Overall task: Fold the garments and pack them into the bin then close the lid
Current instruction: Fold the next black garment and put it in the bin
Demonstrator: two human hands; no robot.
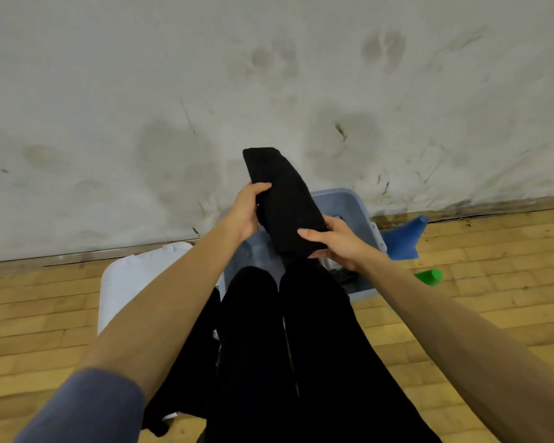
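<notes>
A person is sitting facing a scuffed wall [205,75] and holding a folded black garment [280,196] up in the air with both hands, just above the open grey-blue bin [349,203] that is standing on the wooden floor [29,314] in front of their knees. The left hand [245,212] is gripping the garment's left edge, thumb curling over the front of the cloth, while the right hand [336,241] is pinching its lower right corner, thumb lying across the fabric. The garment is looking like a narrow, firm bundle, tilting up and away from the person, so the folding of this piece is probably finishing and the packing step is coming up. The white lid [135,282] is lying flat on the floor to the left of the bin, touching nothing held. More dark cloth [186,362] is hanging beside the person's left leg, possibly another garment waiting, though that is hard to tell against the black trousers. A blue object [403,238] and a green object [429,276] are lying on the floor to the right of the bin. The next move is likely calling for lowering the bundle into the bin without letting the fold spring open, keeping both grips until it is resting inside
</notes>
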